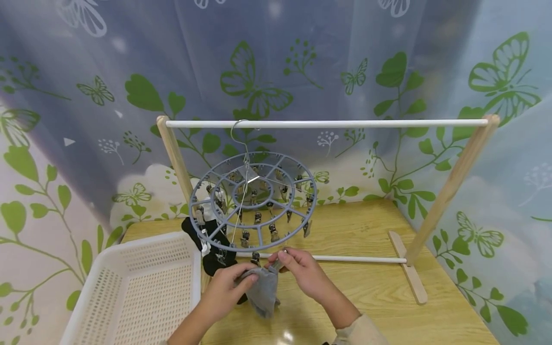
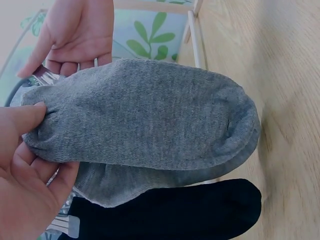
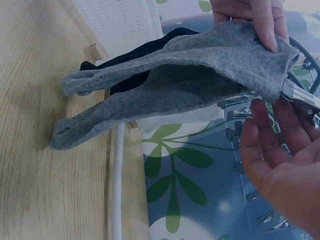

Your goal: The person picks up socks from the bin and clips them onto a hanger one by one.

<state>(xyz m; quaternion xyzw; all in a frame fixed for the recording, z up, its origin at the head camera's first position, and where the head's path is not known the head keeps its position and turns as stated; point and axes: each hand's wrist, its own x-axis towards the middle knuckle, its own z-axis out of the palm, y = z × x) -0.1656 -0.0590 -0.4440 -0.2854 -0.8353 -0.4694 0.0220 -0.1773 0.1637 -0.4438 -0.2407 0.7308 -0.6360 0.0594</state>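
Observation:
A pair of grey socks (image 1: pixel 264 291) hangs below the front rim of a round grey clip hanger (image 1: pixel 260 243). My left hand (image 1: pixel 226 290) pinches the socks by the cuff, thumb on the near face in the left wrist view. At the other corner of the cuff, my right hand (image 1: pixel 308 274) holds a metal clip (image 3: pixel 299 94) between thumb and fingers. The clip's jaws overlap the cuff edge in the right wrist view. Just left of the grey pair hang black socks (image 2: pixel 175 215), partly hidden behind it.
The hanger hooks over the white rod (image 1: pixel 327 124) of a wooden-legged rack (image 1: pixel 448 191). More metal clips dangle from its rings. A white plastic basket (image 1: pixel 101 268) stands at the left on the wooden table (image 1: pixel 358 297). Patterned curtains enclose the back and sides.

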